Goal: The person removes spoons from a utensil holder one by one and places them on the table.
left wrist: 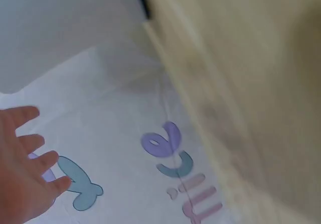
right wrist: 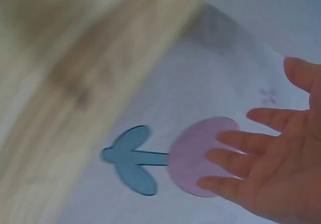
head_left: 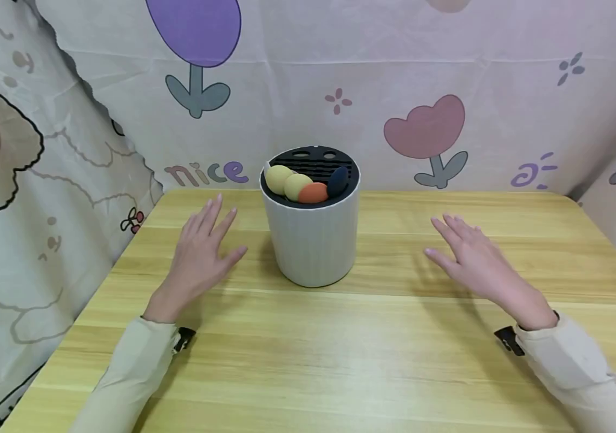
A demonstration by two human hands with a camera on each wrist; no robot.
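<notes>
A white ribbed bin (head_left: 310, 246) with a black slotted top (head_left: 316, 157) stands upright near the back of the table. On that top lie two pale yellow egg-shaped pieces (head_left: 278, 179), an orange one (head_left: 313, 192) and a dark blue one (head_left: 337, 181). My left hand (head_left: 200, 252) hovers over the wood left of the bin, fingers spread and holding nothing. Farther off on the bin's right is my right hand (head_left: 473, 258), also with extended fingers and nothing in it. In the right wrist view the fingers of that hand (right wrist: 281, 153) are apart.
The wooden table (head_left: 367, 355) reaches back to a white patterned cloth (head_left: 297, 78) hanging behind it. More patterned cloth (head_left: 43, 252) hangs along the left side. Each sleeve cuff carries a small black device (head_left: 183, 340).
</notes>
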